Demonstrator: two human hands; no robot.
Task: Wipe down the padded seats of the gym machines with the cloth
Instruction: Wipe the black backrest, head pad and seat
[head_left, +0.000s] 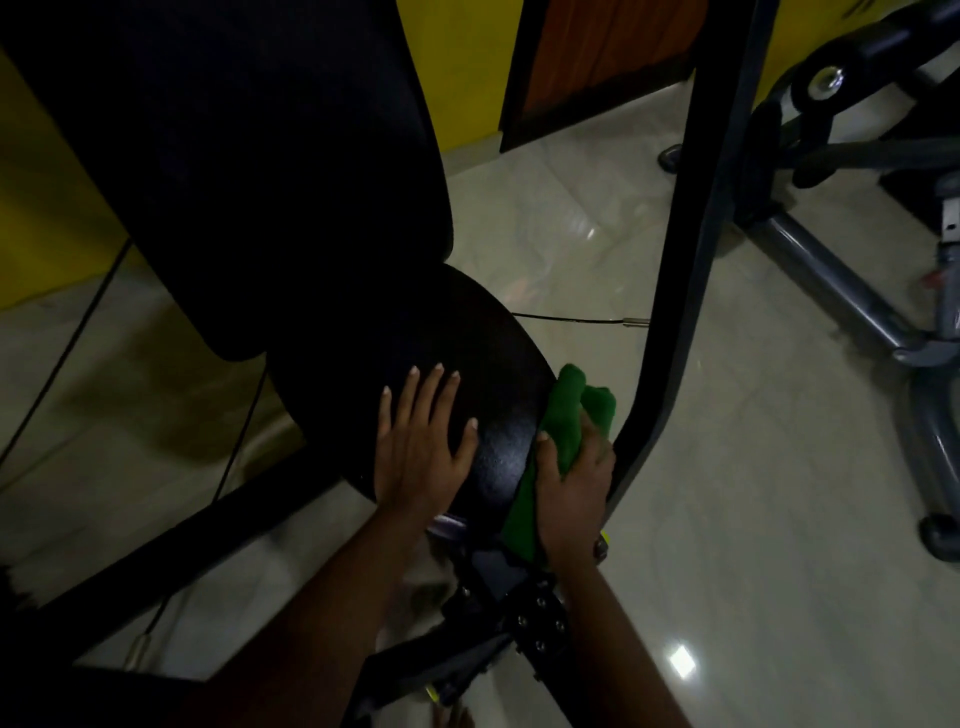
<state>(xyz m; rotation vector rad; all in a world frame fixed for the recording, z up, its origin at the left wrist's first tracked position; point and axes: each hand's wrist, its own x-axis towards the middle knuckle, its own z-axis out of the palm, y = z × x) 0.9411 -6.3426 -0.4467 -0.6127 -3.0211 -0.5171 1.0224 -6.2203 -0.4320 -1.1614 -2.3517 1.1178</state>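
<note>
Left hand (421, 441) spread flat on black padded seat (467, 343); right hand (571, 483) clutching green cloth (563, 415) against seat's right edge; wipe mid-course I judge (backrest (249, 156), other machines probably still pending).

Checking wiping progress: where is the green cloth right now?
In the head view, the green cloth is under the right hand at the right edge of the black seat.

A pale glossy floor (727, 467) fills the right and lower frame. A yellow wall (47, 208) sits at upper left, and a brown door (597, 52) at top centre. A grey machine (831, 130) stands at upper right. 1 black bar (691, 234) curves down right of centre, with a thin cable (571, 318) reaching it.
</note>
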